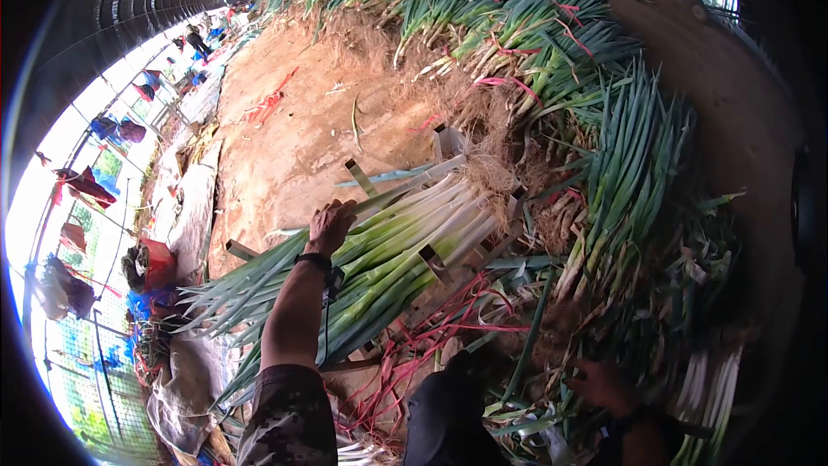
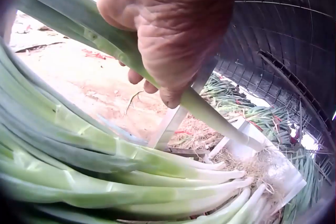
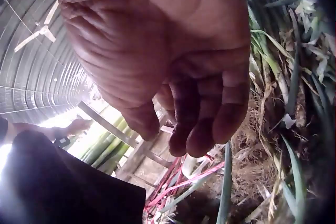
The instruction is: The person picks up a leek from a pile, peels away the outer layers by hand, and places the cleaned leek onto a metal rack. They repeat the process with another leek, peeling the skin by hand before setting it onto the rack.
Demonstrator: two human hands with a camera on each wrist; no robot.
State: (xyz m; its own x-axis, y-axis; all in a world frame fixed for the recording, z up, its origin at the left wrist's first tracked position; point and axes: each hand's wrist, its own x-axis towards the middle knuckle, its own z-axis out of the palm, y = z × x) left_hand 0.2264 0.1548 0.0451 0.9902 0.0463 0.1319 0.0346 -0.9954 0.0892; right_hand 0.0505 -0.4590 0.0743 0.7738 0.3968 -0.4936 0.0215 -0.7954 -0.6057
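Observation:
My left hand [image 1: 330,226] grips a single large green onion [image 2: 210,115] along the far edge of a pile, thumb and fingers around its stalk. Many more green onions [image 1: 405,237] lie side by side in a low rack with upright posts [image 1: 360,177], white root ends to the right and leaves to the left. Lower right in the head view, my right hand [image 1: 606,387] hovers beside scattered leaves and roots. Its fingers [image 3: 202,132] hang loosely curled with nothing in them in the right wrist view.
Tangled pink ties [image 1: 414,349] lie below the rack. Bundled green onions [image 1: 630,164] line the right side and back, some bound with pink ties. Bare earth floor [image 1: 293,129] stretches beyond the rack. Netting and hanging bags [image 1: 86,185] run along the left.

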